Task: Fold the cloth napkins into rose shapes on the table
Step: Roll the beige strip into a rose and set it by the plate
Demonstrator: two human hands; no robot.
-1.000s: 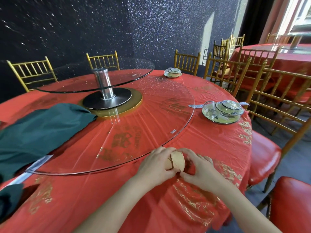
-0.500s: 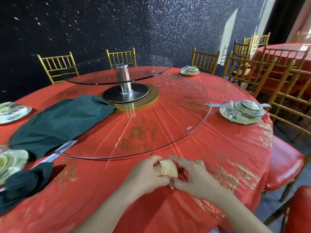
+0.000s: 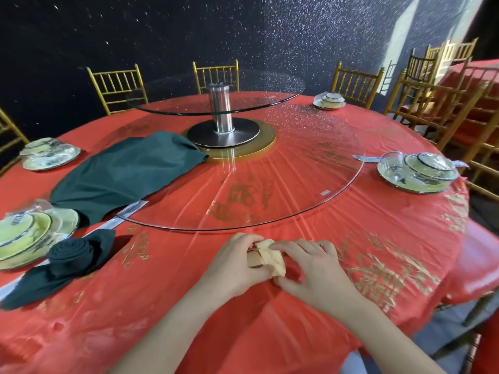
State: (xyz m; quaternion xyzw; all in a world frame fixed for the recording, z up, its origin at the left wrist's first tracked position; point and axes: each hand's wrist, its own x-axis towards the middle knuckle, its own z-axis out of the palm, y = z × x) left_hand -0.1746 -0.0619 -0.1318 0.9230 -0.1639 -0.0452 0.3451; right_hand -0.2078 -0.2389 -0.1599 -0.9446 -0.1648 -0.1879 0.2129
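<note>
A small cream-coloured rolled napkin [image 3: 270,256] sits on the red tablecloth [image 3: 189,306] near the front edge. My left hand [image 3: 232,265] curls round its left side. My right hand [image 3: 316,271] pinches its right side and top fold. Both hands hide most of the roll. A dark green napkin rolled into a rose shape [image 3: 71,252] lies at the left with its tails spread. A pile of flat dark green napkins [image 3: 127,171] lies on the glass turntable's left part.
A large glass turntable [image 3: 270,190] with a metal post [image 3: 221,109] and an upper glass disc fills the middle. Wrapped dish sets stand at the left [image 3: 24,233], far left [image 3: 48,156], right [image 3: 418,171] and back [image 3: 329,100]. Gold chairs [image 3: 356,82] ring the table.
The view has swung left, bringing the rolled green napkin and left dish sets into sight. My hands stay on the cream roll, with the right fingers shifting over its top fold.
</note>
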